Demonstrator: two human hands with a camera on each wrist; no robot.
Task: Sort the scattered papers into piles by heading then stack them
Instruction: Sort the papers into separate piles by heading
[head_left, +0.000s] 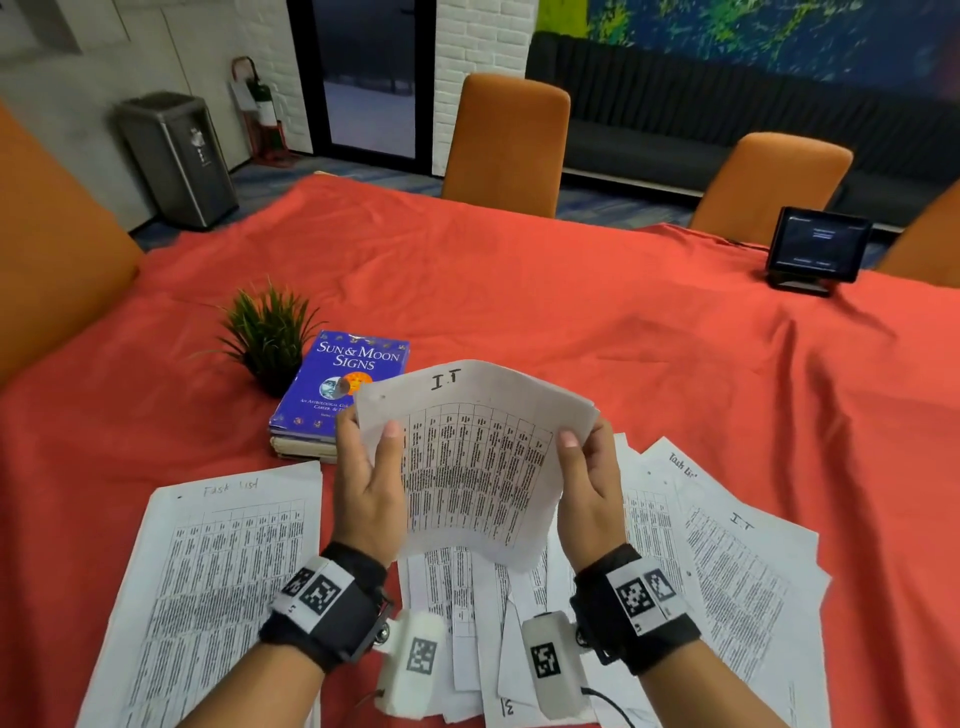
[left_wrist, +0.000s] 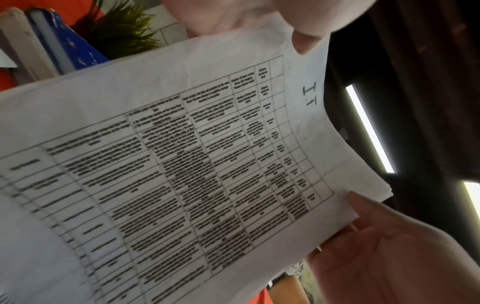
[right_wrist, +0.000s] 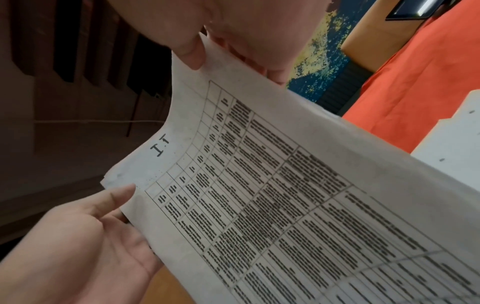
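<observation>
**Sorting barely begun: 1 "I.T" sheaf in hand, most papers loose**

Red cloth (head_left: 519, 291) covered the table, and across its near edge the work looked early. Nearest the person, a loose jumble of sheets (head_left: 467, 623) lay overlapped at odd angles between the wrists, none of them squared up. At the near left corner a "Task List" page (head_left: 223, 587) lay flat by itself, perhaps the start of a pile, though whether more sheets sat under it could not be told. Toward the near right, a fan of overlapping pages (head_left: 727, 561) showed both a "Task List" and an "I.T" heading, so those 2 kinds were mixed and unsorted.

Above the jumble, both hands held up the "I.T" sheaf (head_left: 478, 457), bowed toward the viewer. Its stepped edges in the left wrist view suggested several sheets. The left hand (head_left: 369, 493) pinched the left margin, thumb on the printed face and fingers behind; the right hand (head_left: 587, 493) gripped the right margin the same way.

Judging by this, no settled "I.T" pile existed yet, and the final stacking was wholly undone.

Farther back sat a blue book (head_left: 343, 384), a small potted plant (head_left: 267, 338), and at the far right edge a dark tablet (head_left: 818, 244).
</observation>
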